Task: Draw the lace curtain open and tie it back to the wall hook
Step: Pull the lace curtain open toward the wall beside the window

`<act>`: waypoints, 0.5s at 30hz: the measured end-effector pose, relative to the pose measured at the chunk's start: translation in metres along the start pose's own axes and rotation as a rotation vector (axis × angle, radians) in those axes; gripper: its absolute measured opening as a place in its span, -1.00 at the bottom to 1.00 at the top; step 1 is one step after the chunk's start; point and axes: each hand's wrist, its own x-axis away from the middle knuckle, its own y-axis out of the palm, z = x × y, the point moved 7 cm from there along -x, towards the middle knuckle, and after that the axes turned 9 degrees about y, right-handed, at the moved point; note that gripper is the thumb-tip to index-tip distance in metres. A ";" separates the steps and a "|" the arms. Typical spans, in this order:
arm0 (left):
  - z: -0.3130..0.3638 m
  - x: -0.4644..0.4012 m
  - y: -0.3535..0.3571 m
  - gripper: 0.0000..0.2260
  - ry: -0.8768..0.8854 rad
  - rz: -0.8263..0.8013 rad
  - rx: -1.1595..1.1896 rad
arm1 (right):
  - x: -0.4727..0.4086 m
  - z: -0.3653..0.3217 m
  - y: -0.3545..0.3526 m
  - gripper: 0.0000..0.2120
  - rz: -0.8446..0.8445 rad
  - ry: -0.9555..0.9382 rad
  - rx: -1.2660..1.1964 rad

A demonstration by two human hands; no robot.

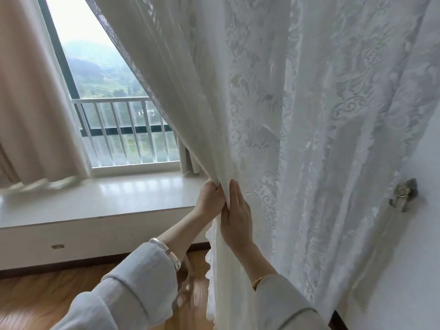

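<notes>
The white lace curtain (297,103) hangs drawn to the right, its left edge slanting down from the top of the window. My left hand (210,198) pinches the gathered folds at sill height. My right hand (235,217) lies flat against the same bunch just beside it, thumb behind the cloth, clasping it. A metal wall hook (404,195) sticks out of the white wall at the right, about level with my hands and apart from them. A pale tieback strap (381,234) seems to hang below the hook, half behind the lace.
A beige curtain (31,103) hangs at the left of the window. A white railing (123,129) shows through the glass. The white window sill bench (100,201) runs below, with wooden floor (35,301) in front.
</notes>
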 end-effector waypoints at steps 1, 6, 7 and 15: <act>0.000 0.000 0.000 -0.80 0.002 0.000 -0.006 | 0.000 0.000 0.002 -0.46 -0.038 -0.010 -0.029; -0.005 0.000 -0.005 -0.72 -0.042 0.034 -0.046 | -0.003 0.003 -0.002 -0.47 -0.052 -0.008 -0.056; -0.006 0.001 -0.007 -0.69 -0.050 0.051 -0.051 | -0.004 0.003 -0.003 -0.48 -0.040 0.001 -0.036; -0.008 0.009 -0.009 -0.69 -0.020 0.109 -0.024 | -0.005 -0.002 0.019 -0.44 -0.147 -0.016 0.009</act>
